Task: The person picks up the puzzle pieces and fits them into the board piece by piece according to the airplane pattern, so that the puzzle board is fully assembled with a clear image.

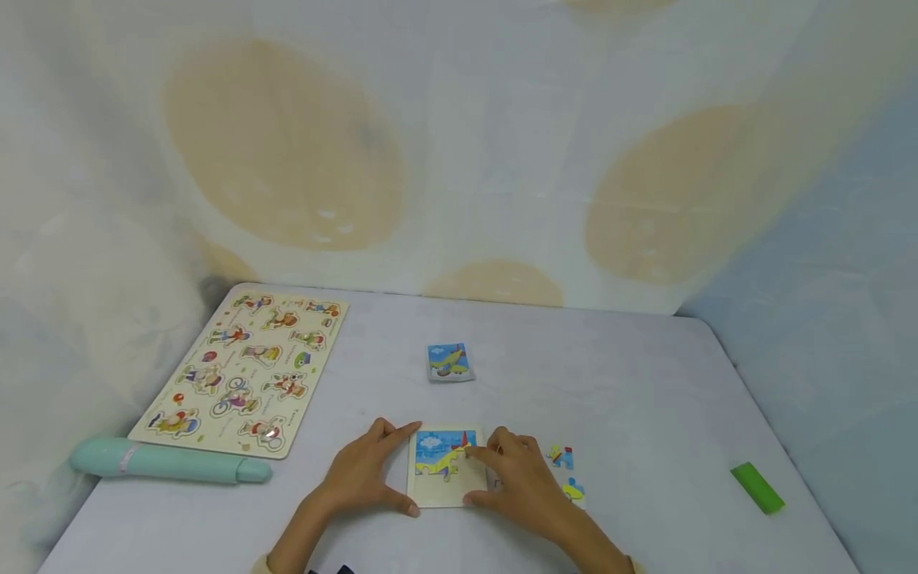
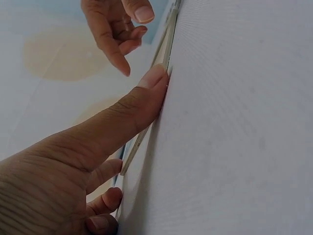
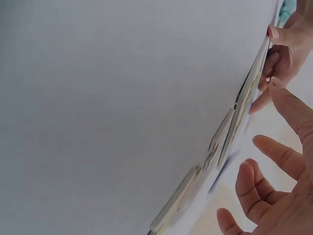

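A small square wooden puzzle board [image 1: 446,492] lies flat at the front middle, its upper part filled with blue, yellow and red picture pieces and its lower part bare wood. My left hand [image 1: 370,472] holds it along the left side, index finger at the upper corner and thumb at the lower one. In the left wrist view the thumb presses against the board's edge [image 2: 168,41]. My right hand [image 1: 522,480] hovers over the board's right side, index fingertip close to the yellow pieces. Its fingers [image 3: 279,152] are loosely bent, with nothing seen between them.
Loose puzzle pieces [image 1: 562,457] lie right of the right hand, partly hidden by it. A small picture card [image 1: 449,363] sits behind the board. At the left are a large peg puzzle [image 1: 240,371] and a mint-green wand-shaped object [image 1: 172,465]; a green strip [image 1: 758,487] lies far right.
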The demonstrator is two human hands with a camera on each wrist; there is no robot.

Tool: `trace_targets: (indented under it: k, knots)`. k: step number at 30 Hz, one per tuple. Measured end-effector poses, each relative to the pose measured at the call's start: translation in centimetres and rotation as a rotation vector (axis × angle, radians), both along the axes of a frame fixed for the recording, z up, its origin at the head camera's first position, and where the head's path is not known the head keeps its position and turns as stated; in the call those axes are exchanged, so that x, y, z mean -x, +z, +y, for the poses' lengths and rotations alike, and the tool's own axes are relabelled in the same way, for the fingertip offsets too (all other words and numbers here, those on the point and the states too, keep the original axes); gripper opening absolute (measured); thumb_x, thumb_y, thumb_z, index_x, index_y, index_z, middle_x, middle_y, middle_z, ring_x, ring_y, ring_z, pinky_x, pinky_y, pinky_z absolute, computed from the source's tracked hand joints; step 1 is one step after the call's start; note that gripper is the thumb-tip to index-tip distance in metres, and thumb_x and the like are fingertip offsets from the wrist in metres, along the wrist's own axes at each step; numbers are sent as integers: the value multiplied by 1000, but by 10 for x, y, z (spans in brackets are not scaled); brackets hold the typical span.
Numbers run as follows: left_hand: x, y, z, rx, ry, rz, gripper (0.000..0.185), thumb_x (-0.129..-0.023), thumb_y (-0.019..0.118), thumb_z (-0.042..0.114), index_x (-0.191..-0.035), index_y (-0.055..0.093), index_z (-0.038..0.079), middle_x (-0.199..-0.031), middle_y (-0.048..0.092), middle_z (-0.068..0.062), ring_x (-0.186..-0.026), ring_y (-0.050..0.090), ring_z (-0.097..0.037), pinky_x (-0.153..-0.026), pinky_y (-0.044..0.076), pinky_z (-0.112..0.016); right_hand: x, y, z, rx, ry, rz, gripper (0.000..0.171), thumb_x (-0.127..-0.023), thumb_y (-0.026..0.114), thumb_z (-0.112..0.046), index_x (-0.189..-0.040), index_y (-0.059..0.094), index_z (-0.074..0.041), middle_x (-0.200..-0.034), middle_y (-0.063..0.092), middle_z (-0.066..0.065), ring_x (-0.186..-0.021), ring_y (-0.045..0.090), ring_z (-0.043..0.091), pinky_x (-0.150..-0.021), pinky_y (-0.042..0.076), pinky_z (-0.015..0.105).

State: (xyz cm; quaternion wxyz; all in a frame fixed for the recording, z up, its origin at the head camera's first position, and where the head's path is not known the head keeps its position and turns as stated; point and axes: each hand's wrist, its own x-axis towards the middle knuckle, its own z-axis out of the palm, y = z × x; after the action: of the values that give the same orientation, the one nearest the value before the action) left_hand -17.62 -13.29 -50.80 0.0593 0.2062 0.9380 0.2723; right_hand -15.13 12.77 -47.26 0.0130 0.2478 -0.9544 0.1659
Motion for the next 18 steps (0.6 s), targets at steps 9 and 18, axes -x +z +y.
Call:
trace_targets:
  k: [9,18]
  knots:
    - [0,-2,1,10,7,-9,114,-41,73,74,-140,38,31,-97,37,8,-73,40,-9,-61,34,-23,-2,1,20,52,-82,15,55,-65,78,-47,-112,67,-20,-89,42,-10,-80,41,7,-90,33,42]
    - [2,-4,0,13,10,-34,115,-40,72,75,-141,35,34,-98,37,8,-75,40,-10,-62,34,-24,-3,-2,43,51,-170,6,54,-64,80,-41,-110,67,-17,-88,46,-8,-76,41,3,-89,34,41]
